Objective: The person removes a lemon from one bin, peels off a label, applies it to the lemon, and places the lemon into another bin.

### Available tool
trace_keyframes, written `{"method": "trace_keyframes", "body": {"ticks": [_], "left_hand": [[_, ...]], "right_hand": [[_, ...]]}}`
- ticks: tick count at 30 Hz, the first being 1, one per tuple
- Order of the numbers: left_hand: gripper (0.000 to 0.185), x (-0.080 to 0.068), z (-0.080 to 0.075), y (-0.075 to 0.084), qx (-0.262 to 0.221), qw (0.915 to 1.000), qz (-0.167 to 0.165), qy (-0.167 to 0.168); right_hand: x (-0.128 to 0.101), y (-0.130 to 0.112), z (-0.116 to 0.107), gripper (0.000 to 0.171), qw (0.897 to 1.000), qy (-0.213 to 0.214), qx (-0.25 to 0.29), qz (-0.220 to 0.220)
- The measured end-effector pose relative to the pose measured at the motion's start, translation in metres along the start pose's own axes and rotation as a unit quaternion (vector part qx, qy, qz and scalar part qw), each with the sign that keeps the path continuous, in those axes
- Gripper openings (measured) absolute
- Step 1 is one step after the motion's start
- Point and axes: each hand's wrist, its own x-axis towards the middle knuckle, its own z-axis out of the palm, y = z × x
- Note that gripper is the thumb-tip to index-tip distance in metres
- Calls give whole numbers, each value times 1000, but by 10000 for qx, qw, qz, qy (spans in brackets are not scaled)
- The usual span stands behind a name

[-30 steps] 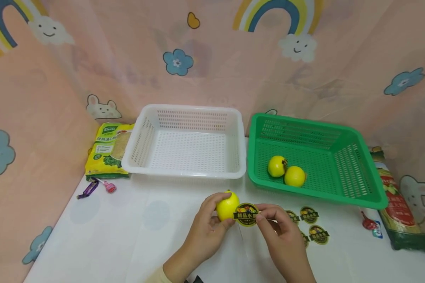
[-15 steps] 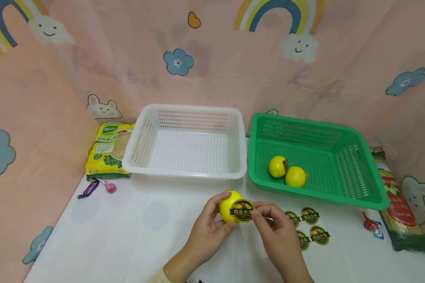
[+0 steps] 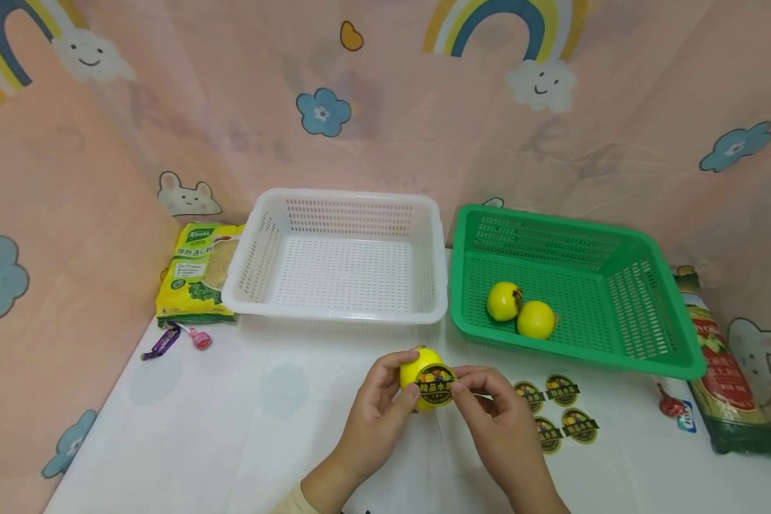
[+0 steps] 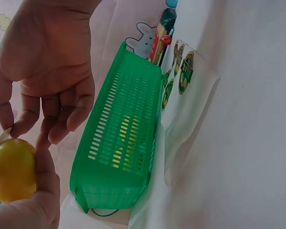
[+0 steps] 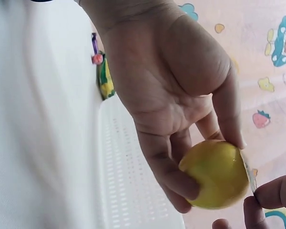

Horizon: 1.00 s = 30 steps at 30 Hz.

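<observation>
Left hand (image 3: 374, 417): bare, no rings, no glove; nails short and unpainted.
Left wrist: edge of a pale cream sleeve cuff (image 3: 292, 501) at the bottom of the head view.
Right hand (image 3: 497, 421): bare, no rings, no glove.
Right wrist: bare in the head view, no sleeve showing.

lemon (image 3: 417, 370): yellow
sticker (image 3: 435, 385): black, yellow rim, fruit print
left basket (image 3: 340, 257): white
right basket (image 3: 572, 285): green, holds two yellow lemons (image 3: 520, 311)
surface (image 3: 244, 428): white
backdrop (image 3: 385, 107): pink; rainbows, blue flowers, clouds, mice
packet (image 3: 195, 271): yellow-green
</observation>
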Motion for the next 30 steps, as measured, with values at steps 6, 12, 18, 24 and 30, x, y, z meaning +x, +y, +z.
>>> {"method": "trace_keyframes", "body": {"ticks": [6,12,18,24,30], "left_hand": [[40,1,-1,3,-285,9996,18,-71],[41,-3,-5,4,-415,9991,-23,-27],[41,-6,-8,9,-780,9968,-165,2],[47,-4,-8,9,-942,9950,-340,-49],[51,-5,-5,5,-1206,9912,-456,-285]], "right_hand": [[-1,4,4,11,9987,31,-123,-488],[-4,7,8,9,9980,6,-101,-623],[-6,6,9,11,9958,159,-279,-856],[-9,5,11,29,9762,118,-402,-2128],[-6,9,15,39,9530,-380,-806,-2896]]}}
